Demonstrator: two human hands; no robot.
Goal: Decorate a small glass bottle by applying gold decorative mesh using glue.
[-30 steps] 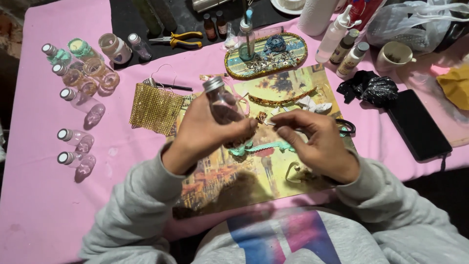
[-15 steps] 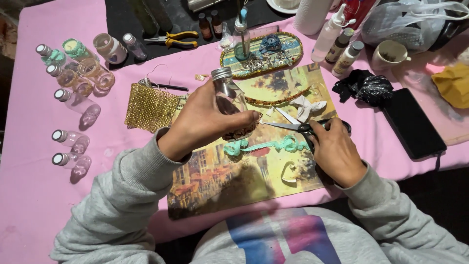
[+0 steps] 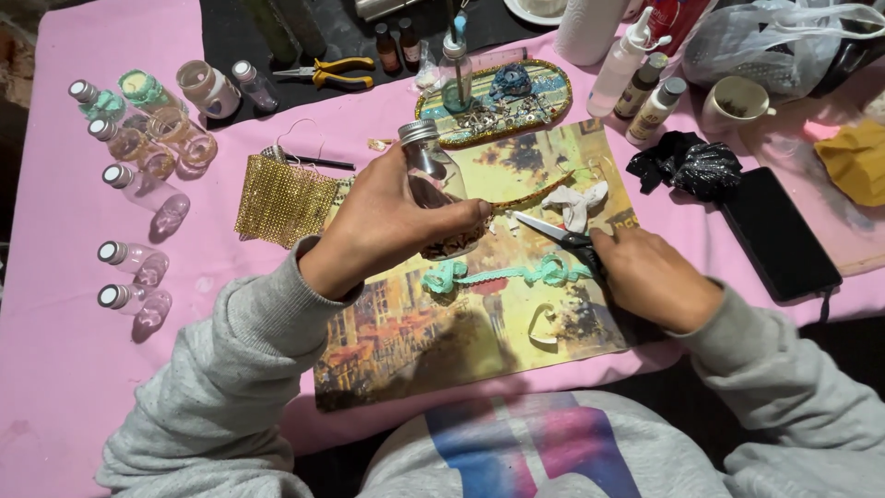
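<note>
My left hand grips a small clear glass bottle with a silver screw cap, held upright above a printed picture mat. My right hand rests on the mat and closes over the black handles of a pair of scissors, whose blades point left toward the bottle. A teal lace ribbon lies on the mat between both hands. A crumpled white scrap sits just behind the scissors.
Several capped glass bottles lie at the left on the pink cloth. A gold mesh piece, yellow-handled pliers, an oval decorated tray, squeeze bottles, a black phone and a black cloth surround the mat.
My right hand left the bottle, moved right and down, and took hold of the scissors on the mat. My left hand keeps the bottle raised.
</note>
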